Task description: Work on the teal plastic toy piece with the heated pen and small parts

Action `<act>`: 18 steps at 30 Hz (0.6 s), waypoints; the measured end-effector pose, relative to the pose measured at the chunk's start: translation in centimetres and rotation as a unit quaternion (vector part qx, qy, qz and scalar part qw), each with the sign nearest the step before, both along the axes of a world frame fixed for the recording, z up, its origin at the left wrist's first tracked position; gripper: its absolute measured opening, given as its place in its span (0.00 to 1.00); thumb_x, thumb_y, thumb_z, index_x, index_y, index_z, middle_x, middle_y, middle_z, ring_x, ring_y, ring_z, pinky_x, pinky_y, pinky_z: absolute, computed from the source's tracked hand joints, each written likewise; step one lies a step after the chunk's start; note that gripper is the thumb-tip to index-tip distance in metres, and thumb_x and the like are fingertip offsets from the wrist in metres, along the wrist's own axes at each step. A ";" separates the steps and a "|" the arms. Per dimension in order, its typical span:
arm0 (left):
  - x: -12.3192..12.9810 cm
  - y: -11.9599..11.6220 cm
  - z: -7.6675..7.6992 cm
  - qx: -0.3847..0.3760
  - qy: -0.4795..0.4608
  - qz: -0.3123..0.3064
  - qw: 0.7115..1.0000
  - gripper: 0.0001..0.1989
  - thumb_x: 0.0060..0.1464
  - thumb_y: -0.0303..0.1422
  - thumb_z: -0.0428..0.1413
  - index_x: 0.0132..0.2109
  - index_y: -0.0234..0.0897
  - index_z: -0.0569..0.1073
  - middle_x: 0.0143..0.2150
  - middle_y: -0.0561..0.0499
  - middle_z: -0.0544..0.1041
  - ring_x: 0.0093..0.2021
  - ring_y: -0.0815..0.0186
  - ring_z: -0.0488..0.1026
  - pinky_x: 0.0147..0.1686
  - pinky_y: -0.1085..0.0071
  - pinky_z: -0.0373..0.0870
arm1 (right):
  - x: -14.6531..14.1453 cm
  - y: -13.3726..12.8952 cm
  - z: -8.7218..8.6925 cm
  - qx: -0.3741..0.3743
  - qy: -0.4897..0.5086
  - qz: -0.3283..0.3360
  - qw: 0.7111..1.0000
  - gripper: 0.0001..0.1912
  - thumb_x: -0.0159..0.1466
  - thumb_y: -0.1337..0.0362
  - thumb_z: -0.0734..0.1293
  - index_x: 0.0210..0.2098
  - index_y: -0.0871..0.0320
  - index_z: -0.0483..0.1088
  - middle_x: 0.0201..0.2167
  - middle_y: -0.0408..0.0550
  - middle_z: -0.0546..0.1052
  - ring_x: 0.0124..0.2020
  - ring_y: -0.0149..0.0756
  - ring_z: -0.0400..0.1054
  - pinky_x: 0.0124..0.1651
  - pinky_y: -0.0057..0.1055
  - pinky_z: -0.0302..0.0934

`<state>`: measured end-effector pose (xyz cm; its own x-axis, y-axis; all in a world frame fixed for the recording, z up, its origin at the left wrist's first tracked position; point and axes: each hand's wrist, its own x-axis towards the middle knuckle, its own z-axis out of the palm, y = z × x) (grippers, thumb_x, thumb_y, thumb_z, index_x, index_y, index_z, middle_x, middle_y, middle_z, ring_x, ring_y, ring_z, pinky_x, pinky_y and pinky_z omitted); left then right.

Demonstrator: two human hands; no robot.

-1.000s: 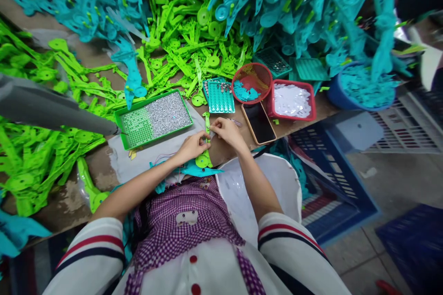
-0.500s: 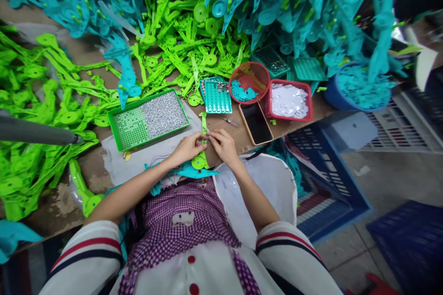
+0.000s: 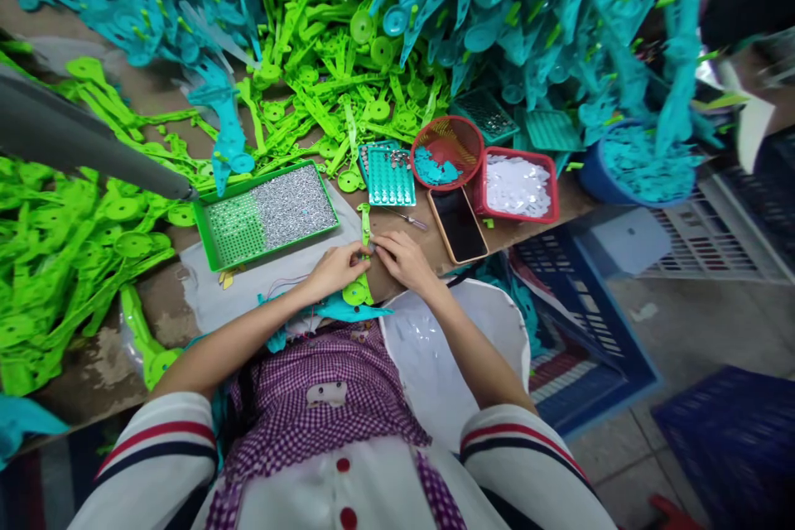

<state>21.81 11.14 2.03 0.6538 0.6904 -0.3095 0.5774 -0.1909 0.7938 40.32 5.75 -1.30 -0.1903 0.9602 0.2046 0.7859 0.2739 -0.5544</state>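
A long bright green plastic part (image 3: 357,291) lies upright in view at the table's front edge, with a round disc at its near end. My left hand (image 3: 339,267) is closed on its left side, thumb and forefinger pinched at its middle. My right hand (image 3: 405,260) meets it from the right, fingertips pressed together close to the left ones; whatever they hold is too small to make out. Beneath the green part's near end lies a turquoise plastic part (image 3: 354,311). Beyond the hands, a small screwdriver (image 3: 415,221) rests on the table.
A green tray (image 3: 236,263) of small silvery pieces stands at the left. Behind and right are a turquoise tray (image 3: 391,182), a red basket (image 3: 448,132), a red box (image 3: 535,216) of white pieces and a phone (image 3: 458,224). Green parts (image 3: 310,99) are heaped behind.
The grey bar at the left now reaches further in, up to the green tray's corner. Both hands stay at the green part, with only slight finger movement on the right.
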 end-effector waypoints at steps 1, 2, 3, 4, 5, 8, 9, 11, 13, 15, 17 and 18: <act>0.0 0.0 0.0 0.000 0.001 -0.001 1.000 0.13 0.55 0.31 0.55 0.47 0.36 0.76 0.26 0.56 0.72 0.27 0.67 0.68 0.30 0.73 0.61 | -0.1 0.1 0.0 -0.008 -0.017 -0.004 1.000 0.15 0.70 0.63 0.56 0.51 0.55 0.71 0.42 0.52 0.76 0.44 0.41 0.69 0.47 0.38 0.64; 0.0 0.0 0.0 0.001 0.002 -0.002 1.000 0.13 0.55 0.31 0.55 0.47 0.36 0.76 0.26 0.56 0.72 0.27 0.67 0.68 0.30 0.73 0.61 | -0.3 0.1 0.1 -0.018 -0.035 -0.008 0.999 0.15 0.70 0.64 0.57 0.50 0.55 0.71 0.41 0.52 0.76 0.43 0.41 0.69 0.46 0.38 0.64; 0.0 0.0 0.1 0.002 0.002 -0.002 1.000 0.13 0.55 0.31 0.55 0.47 0.36 0.76 0.26 0.56 0.71 0.28 0.67 0.69 0.30 0.73 0.61 | -0.4 0.1 0.2 -0.025 -0.049 -0.012 0.998 0.15 0.69 0.64 0.57 0.50 0.55 0.71 0.40 0.52 0.76 0.42 0.41 0.69 0.45 0.38 0.64; 0.0 0.0 0.1 0.003 0.001 -0.002 1.000 0.13 0.55 0.31 0.55 0.47 0.36 0.76 0.26 0.56 0.71 0.28 0.67 0.69 0.30 0.72 0.62 | -0.6 0.0 0.3 -0.028 -0.053 -0.015 0.998 0.15 0.69 0.65 0.57 0.49 0.54 0.72 0.39 0.52 0.76 0.42 0.41 0.70 0.45 0.38 0.65; -0.1 0.0 0.1 0.003 0.000 -0.004 1.000 0.13 0.55 0.31 0.55 0.47 0.36 0.75 0.26 0.56 0.71 0.28 0.67 0.69 0.31 0.72 0.62 | -0.7 -0.3 0.4 -0.023 -0.046 -0.019 0.999 0.15 0.69 0.65 0.57 0.49 0.54 0.72 0.40 0.52 0.76 0.42 0.41 0.70 0.45 0.38 0.65; -0.3 0.2 0.1 -0.009 -0.019 -0.013 1.000 0.15 0.56 0.32 0.55 0.51 0.37 0.74 0.28 0.56 0.72 0.29 0.67 0.70 0.33 0.72 0.64 | -1.4 -2.0 0.8 0.018 0.041 -0.049 0.998 0.14 0.69 0.64 0.58 0.48 0.53 0.73 0.43 0.52 0.77 0.45 0.40 0.71 0.48 0.39 0.66; -0.4 0.3 -0.1 -0.020 -0.030 -0.018 0.999 0.17 0.56 0.32 0.55 0.53 0.37 0.72 0.28 0.56 0.72 0.29 0.67 0.70 0.33 0.72 0.65 | -1.7 -2.7 0.9 0.028 0.078 -0.068 0.994 0.14 0.69 0.63 0.58 0.47 0.53 0.73 0.43 0.51 0.78 0.45 0.40 0.71 0.49 0.39 0.66; -0.7 0.5 -0.3 -0.050 -0.055 -0.030 0.997 0.24 0.55 0.33 0.56 0.59 0.37 0.67 0.30 0.56 0.72 0.29 0.68 0.70 0.31 0.73 0.65 | -2.3 -3.7 0.9 0.028 0.138 -0.103 0.985 0.14 0.69 0.61 0.58 0.47 0.52 0.74 0.43 0.50 0.78 0.46 0.39 0.71 0.50 0.40 0.66; -1.1 0.7 -0.6 -0.082 -0.072 -0.043 0.993 0.31 0.53 0.34 0.58 0.62 0.36 0.62 0.32 0.55 0.72 0.29 0.68 0.71 0.30 0.74 0.66 | -2.9 -4.0 0.8 0.003 0.167 -0.110 0.980 0.13 0.69 0.59 0.60 0.46 0.52 0.74 0.43 0.50 0.79 0.46 0.39 0.72 0.51 0.40 0.66; -1.7 0.8 -0.5 -0.092 -0.068 -0.054 0.992 0.34 0.50 0.34 0.61 0.63 0.34 0.59 0.34 0.54 0.74 0.29 0.68 0.72 0.30 0.73 0.68 | -3.1 -3.7 0.7 -0.030 0.170 -0.094 0.981 0.13 0.68 0.58 0.61 0.45 0.52 0.75 0.43 0.50 0.79 0.47 0.40 0.71 0.51 0.41 0.65; -2.4 0.7 0.0 -0.057 -0.033 -0.060 0.996 0.30 0.52 0.34 0.60 0.60 0.35 0.62 0.36 0.52 0.75 0.31 0.67 0.73 0.33 0.71 0.69 | -3.1 -3.1 0.7 -0.059 0.164 -0.073 0.982 0.12 0.68 0.58 0.61 0.43 0.52 0.75 0.42 0.51 0.79 0.46 0.41 0.71 0.51 0.42 0.65; -2.8 0.5 0.4 -0.022 -0.008 -0.061 0.998 0.23 0.54 0.34 0.58 0.57 0.35 0.66 0.37 0.51 0.76 0.33 0.66 0.74 0.35 0.70 0.70 | -3.0 -2.8 0.8 -0.069 0.163 -0.066 0.982 0.12 0.68 0.59 0.61 0.42 0.53 0.75 0.41 0.51 0.78 0.46 0.41 0.71 0.51 0.41 0.64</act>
